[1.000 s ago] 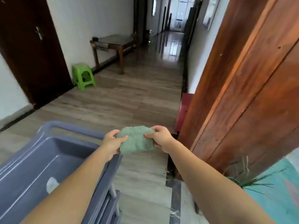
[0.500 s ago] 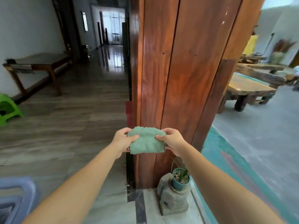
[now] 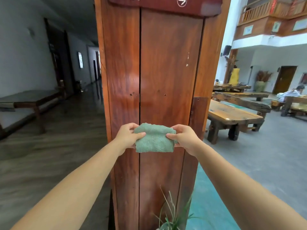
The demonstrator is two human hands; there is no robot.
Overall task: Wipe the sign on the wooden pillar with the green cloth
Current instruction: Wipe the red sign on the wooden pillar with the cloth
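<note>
A folded green cloth [image 3: 154, 141] is stretched between both hands in front of the wooden pillar [image 3: 166, 72]. My left hand [image 3: 127, 136] pinches its left edge and my right hand [image 3: 184, 138] pinches its right edge. The dark red sign [image 3: 164, 4] with a white arrow in a circle is fixed to the pillar at the very top of the view, well above the cloth; its upper part is cut off by the frame.
A potted plant [image 3: 172, 216] stands at the pillar's foot. A corridor with a low table [image 3: 31, 98] runs on the left. Heavy wooden benches [image 3: 232, 117] fill the hall on the right, where a person [image 3: 290, 94] sits far back.
The view has swung right and tilted up, from the corridor and grey cart to the pillar's front, bringing the sign into sight. Both hands keep holding the cloth.
</note>
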